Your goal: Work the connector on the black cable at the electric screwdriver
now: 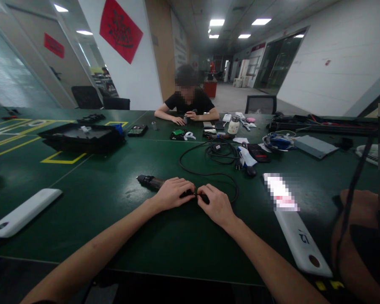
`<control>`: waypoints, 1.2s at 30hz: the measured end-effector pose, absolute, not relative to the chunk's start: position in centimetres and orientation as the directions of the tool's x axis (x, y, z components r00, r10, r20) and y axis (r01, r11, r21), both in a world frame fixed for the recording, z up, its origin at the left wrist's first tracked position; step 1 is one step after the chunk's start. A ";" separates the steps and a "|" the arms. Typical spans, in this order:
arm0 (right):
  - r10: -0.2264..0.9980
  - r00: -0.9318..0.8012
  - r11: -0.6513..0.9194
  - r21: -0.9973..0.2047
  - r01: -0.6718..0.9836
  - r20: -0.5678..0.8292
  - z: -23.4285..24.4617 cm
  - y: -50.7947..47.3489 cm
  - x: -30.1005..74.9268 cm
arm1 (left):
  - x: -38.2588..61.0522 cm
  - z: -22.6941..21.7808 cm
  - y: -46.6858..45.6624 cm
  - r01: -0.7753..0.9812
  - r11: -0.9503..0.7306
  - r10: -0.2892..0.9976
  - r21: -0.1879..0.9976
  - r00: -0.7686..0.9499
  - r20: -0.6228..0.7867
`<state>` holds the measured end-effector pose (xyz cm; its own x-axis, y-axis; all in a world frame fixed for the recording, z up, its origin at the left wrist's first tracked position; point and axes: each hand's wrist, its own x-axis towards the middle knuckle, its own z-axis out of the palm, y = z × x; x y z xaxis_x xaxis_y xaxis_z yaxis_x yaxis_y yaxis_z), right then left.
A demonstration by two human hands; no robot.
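In the head view, my left hand (174, 194) is wrapped around the rear of an electric screwdriver (150, 182), which lies on the table with its dark tip pointing left. My right hand (217, 207) pinches a black cable plug (204, 198) close to the tool's back end. Whether plug and tool are joined cannot be made out, as my fingers cover much of both. A black cable (209, 174) loops from beside my right hand up to a coil farther back.
The green table (120, 228) carries white long devices at left (28, 211) and right (300, 240). A black tray (82, 137) stands at back left. Opposite sits a person (190, 99) with both hands on the table. Another person's arm (361, 207) is at right.
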<state>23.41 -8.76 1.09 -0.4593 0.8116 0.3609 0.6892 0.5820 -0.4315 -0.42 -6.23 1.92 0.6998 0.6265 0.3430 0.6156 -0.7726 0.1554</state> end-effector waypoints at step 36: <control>0.810 -0.452 0.583 -0.434 0.686 0.374 0.9 -8.7 23.3 | -0.5 1.8 -6.2 0.595 -0.789 0.608 0.153 0.721 0.333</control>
